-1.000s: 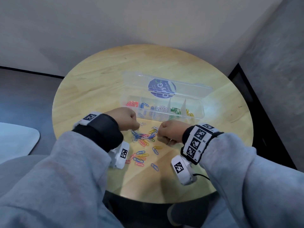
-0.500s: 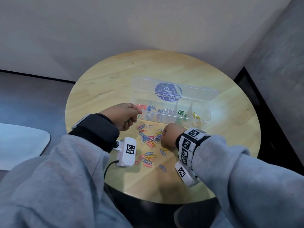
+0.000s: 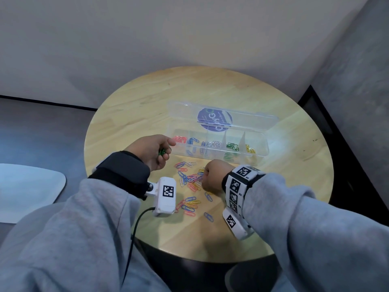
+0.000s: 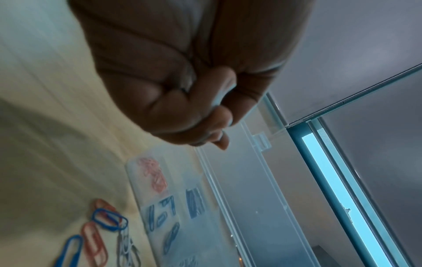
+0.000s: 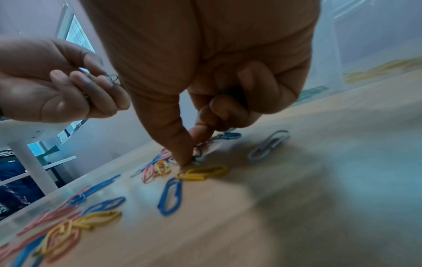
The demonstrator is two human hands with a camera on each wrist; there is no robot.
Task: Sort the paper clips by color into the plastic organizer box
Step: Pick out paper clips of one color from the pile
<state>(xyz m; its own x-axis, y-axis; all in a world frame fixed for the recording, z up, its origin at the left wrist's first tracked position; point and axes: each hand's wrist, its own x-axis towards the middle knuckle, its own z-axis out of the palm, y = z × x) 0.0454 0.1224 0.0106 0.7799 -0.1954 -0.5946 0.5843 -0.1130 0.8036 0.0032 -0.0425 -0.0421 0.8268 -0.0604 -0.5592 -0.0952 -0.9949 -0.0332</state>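
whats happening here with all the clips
A person is sorting colored paper clips into a clear organizer box on a round table. The left hand holds green clips near the box's left end. The right hand pinches at the loose pile. The box already holds red, blue, white, green and yellow groups; many clips remain loose.

An office or meeting corner, it seems: a round wooden tabletop set against plain pale walls, grey floor, glass partition framing, and a white table nearby.
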